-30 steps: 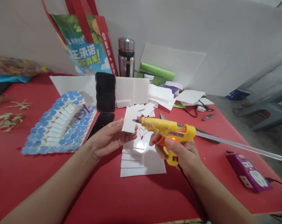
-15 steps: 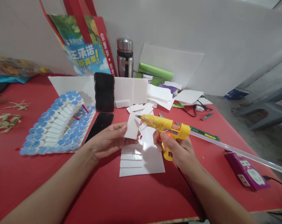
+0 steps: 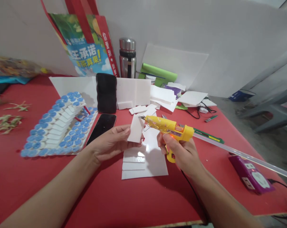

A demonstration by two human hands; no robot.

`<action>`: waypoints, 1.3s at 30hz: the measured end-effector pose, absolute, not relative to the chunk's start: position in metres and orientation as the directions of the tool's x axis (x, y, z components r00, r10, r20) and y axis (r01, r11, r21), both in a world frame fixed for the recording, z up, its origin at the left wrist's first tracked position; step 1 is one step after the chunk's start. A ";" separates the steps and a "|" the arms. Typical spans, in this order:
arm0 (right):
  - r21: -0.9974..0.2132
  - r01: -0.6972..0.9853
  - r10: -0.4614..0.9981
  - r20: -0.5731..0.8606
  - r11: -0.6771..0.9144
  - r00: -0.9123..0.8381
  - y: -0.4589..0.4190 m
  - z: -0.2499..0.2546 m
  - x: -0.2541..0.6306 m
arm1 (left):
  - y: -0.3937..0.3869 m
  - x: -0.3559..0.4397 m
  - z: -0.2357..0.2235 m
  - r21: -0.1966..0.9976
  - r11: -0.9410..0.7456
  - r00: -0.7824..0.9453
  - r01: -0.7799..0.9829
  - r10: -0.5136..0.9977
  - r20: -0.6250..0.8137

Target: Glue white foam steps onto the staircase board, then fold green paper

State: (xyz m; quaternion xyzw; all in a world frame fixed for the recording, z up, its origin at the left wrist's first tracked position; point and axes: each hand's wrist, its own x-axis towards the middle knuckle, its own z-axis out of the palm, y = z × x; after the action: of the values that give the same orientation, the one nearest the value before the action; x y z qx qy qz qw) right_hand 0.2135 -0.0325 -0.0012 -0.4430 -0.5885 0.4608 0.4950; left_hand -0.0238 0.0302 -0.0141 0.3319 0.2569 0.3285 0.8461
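Observation:
Between the thumb and fingers of my left hand (image 3: 113, 139) is a small white foam board piece (image 3: 136, 129), held tilted. My right hand (image 3: 181, 150) grips a yellow hot glue gun (image 3: 168, 126), with a long clear glue stick (image 3: 240, 155) running out of its back. The gun's metal nozzle is at the upper right edge of the piece; whether it touches, I cannot tell. Below both hands lies a white board (image 3: 155, 161) with stacked white strips (image 3: 133, 166). A model with blue-topped rounds and white steps (image 3: 60, 126) stands to the left.
Two dark phones, one upright (image 3: 106, 93) and one flat (image 3: 102, 126), sit behind my left hand. A green cutter (image 3: 210, 136) and a purple power strip (image 3: 250, 174) lie at right. Behind are a steel flask (image 3: 127, 58), a bag (image 3: 86, 47) and white offcuts (image 3: 163, 95).
Almost nothing differs. The white piece and the glue gun's nozzle have shifted very slightly to the right; both hands keep their grip.

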 end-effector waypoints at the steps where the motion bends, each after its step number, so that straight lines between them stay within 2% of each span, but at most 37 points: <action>1: -0.981 0.063 0.978 0.174 0.182 -0.117 -0.033 -0.001 0.214 | 0.030 -0.024 -0.014 0.730 0.565 0.653 -0.384 0.725 -0.217; 17: -0.978 0.141 0.977 0.129 0.153 -0.170 -0.036 -0.003 0.216 | 0.033 -0.027 -0.020 0.737 0.544 0.639 -0.401 0.743 -0.201; 27: -0.972 0.184 0.967 0.100 0.145 -0.235 -0.037 -0.004 0.215 | 0.034 -0.029 -0.019 0.748 0.500 0.640 -0.437 0.757 -0.132; 39: -0.969 0.221 0.962 0.050 0.112 -0.269 -0.041 -0.003 0.213 | 0.038 -0.032 -0.024 0.761 0.466 0.582 -0.451 0.800 -0.145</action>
State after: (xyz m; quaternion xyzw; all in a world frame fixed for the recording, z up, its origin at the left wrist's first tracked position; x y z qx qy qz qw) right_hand 0.2125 -0.0409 -0.0033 -0.4640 -0.6373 0.4780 0.3873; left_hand -0.0322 0.0375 -0.0242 0.3478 0.2507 0.3822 0.8186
